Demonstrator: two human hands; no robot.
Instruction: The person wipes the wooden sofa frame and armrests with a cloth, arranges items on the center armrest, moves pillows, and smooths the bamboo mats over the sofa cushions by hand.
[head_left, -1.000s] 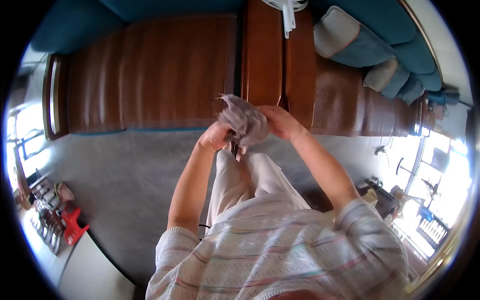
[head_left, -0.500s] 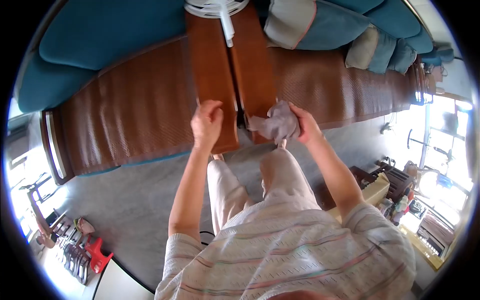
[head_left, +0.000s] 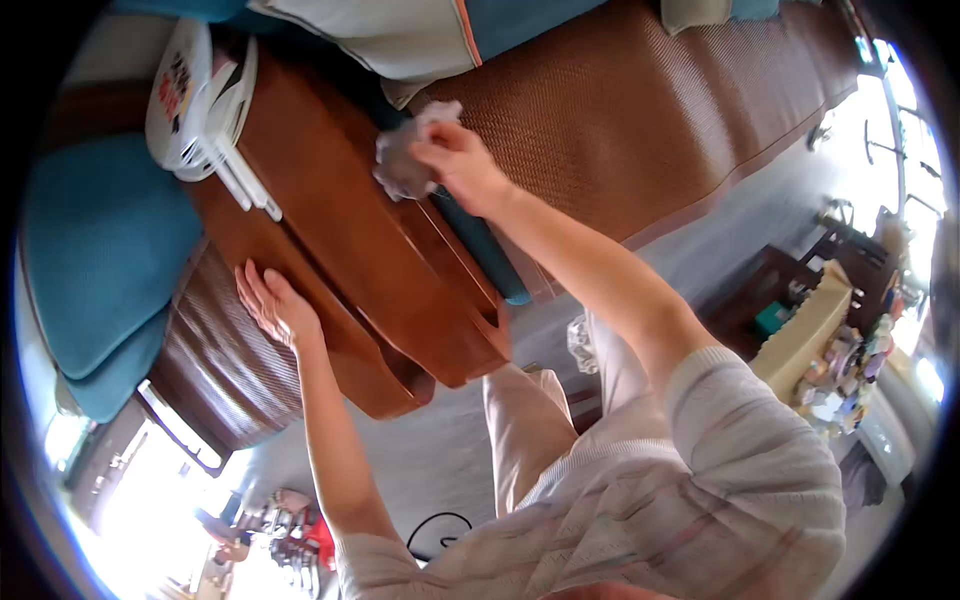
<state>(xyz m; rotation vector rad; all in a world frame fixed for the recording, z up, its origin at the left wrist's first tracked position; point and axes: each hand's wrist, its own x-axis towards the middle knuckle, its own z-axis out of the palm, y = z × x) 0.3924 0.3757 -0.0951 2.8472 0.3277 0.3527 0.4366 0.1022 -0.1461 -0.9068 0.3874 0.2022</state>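
My right hand (head_left: 465,168) is closed on a crumpled grey cloth (head_left: 405,165), over the right edge of a brown wooden sofa console (head_left: 345,235). My left hand (head_left: 280,305) lies on the console's left side with its fingers stretched out, and nothing shows in it. White flat fans (head_left: 205,110) with handles, one printed in red and black, lie at the console's far end. A dark lengthwise gap runs along the wood between my hands.
Brown woven seat mats (head_left: 600,120) extend on both sides of the console. Teal cushions (head_left: 110,250) are at the left, and a grey pillow (head_left: 390,35) is at the top. A cream-edged table (head_left: 800,320) with small items stands at the right, above the grey floor (head_left: 400,460).
My view has turned, and the console now slants. My right hand has carried the cloth forward to the console's right edge. My left hand has opened and gone onto the left side.
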